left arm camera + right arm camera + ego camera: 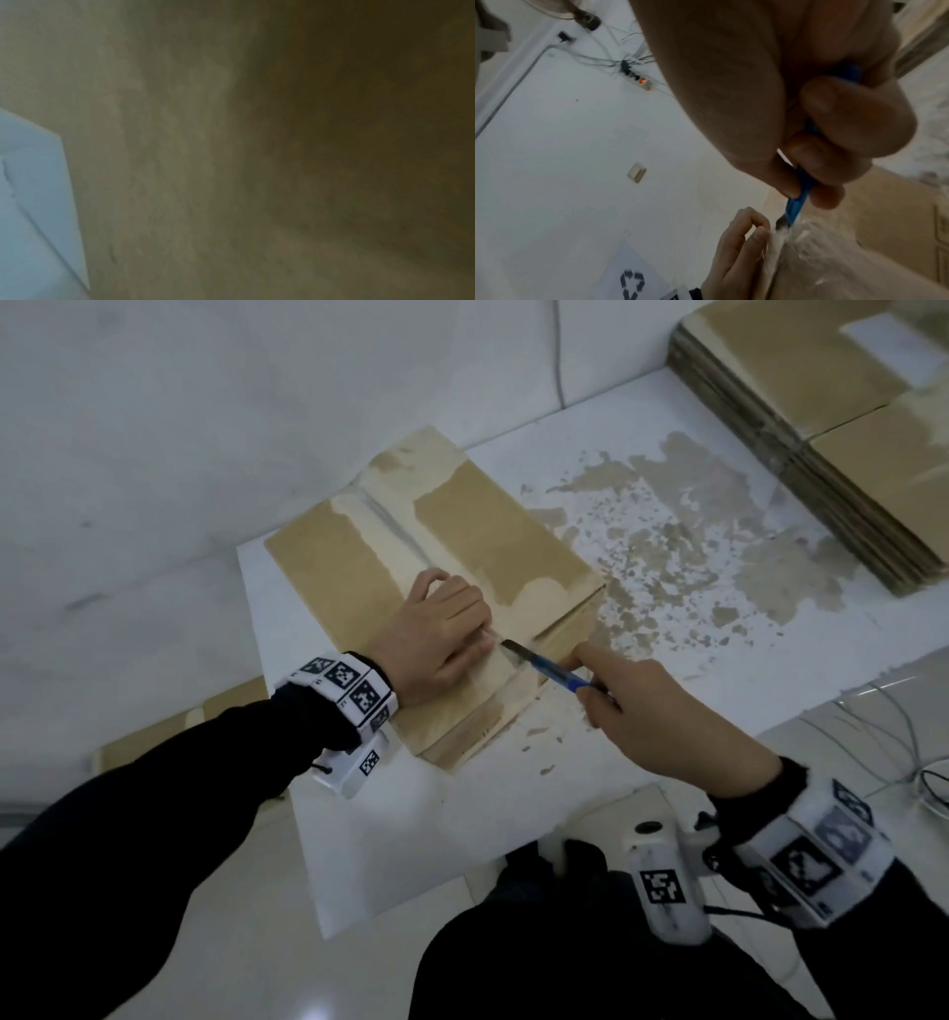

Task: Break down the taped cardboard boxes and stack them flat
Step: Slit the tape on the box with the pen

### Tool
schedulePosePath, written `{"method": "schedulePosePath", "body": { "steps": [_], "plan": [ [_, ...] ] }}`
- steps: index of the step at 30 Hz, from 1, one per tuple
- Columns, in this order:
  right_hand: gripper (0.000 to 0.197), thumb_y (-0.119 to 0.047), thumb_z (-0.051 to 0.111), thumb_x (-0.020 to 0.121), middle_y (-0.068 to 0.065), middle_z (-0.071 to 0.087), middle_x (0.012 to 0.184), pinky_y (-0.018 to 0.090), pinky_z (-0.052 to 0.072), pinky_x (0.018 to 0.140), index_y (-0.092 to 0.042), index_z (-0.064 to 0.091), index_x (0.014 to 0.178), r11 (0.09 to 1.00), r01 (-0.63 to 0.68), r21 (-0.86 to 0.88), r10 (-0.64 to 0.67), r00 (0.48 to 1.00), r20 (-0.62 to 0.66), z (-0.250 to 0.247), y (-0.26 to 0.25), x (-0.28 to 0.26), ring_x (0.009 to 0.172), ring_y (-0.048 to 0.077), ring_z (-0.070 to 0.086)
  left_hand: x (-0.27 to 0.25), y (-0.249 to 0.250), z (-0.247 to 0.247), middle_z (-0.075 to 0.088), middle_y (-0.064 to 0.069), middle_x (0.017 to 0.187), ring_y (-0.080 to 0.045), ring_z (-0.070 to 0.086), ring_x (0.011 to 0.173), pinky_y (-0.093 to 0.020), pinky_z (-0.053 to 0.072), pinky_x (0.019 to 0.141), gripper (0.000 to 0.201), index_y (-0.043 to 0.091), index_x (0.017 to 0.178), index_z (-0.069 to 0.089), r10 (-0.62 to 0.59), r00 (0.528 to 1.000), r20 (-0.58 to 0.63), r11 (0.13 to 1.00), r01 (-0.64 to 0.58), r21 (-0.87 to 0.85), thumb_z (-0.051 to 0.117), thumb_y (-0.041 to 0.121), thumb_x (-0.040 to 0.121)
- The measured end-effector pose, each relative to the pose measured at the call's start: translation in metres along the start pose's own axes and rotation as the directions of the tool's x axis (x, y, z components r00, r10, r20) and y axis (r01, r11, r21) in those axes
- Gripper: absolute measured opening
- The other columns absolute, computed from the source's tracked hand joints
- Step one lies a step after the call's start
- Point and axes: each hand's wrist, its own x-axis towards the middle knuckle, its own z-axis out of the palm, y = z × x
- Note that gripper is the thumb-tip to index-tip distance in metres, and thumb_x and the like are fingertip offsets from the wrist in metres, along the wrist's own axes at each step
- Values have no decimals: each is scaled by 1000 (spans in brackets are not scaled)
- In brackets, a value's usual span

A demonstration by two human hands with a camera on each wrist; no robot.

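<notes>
While the right hand (662, 711) curls its fingers (854, 113) round the blue handle of a utility knife (547, 667), its index finger lies straight along the top of the handle and the short blade points at the tape seam of the cardboard box (359, 557). In the right wrist view the blade tip sits right at the frayed clear tape (816, 249), just beside the left hand's fingertips (759, 233).

Resting on the box, the left hand (436, 634) has its fingers bent, and thumb and forefinger pinch the loose edge of the tape beside the blade. In the left wrist view only blurred brown cardboard fills the frame, with a pale corner at the lower left.

That box lies flattened on a white table (411, 839), its paler, scuffed tape strip running down the middle from the far end to the near end. To the right, the tabletop is covered in torn brown patches and flecks (683, 541). At the far right corner sits a stack of flat cardboard (821, 428). White cables (883, 742) trail off the table's right edge, and a power strip (636, 77) with a lit orange switch lies on the floor.
</notes>
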Motion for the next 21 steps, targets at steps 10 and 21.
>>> {"method": "schedulePosePath", "body": {
  "steps": [10,21],
  "plan": [
    [17,-14,40,99,16,53,68,33,31,49,-16,51,113,1000,18,5,-18,999,47,-9,-1,8,52,24,40,1,2,4,52,-5,85,-24,48,85,-42,23,98,30,10,85,52,-13,997,-74,991,23,133,30,26,99],
    [16,-15,41,99,8,52,64,16,31,41,-16,53,109,978,-71,196,43,989,142,-18,2,17,40,6,34,0,1,2,52,-6,86,-24,47,86,-42,24,96,26,12,87,46,4,997,-83,987,9,158,29,27,99]
  ]
}}
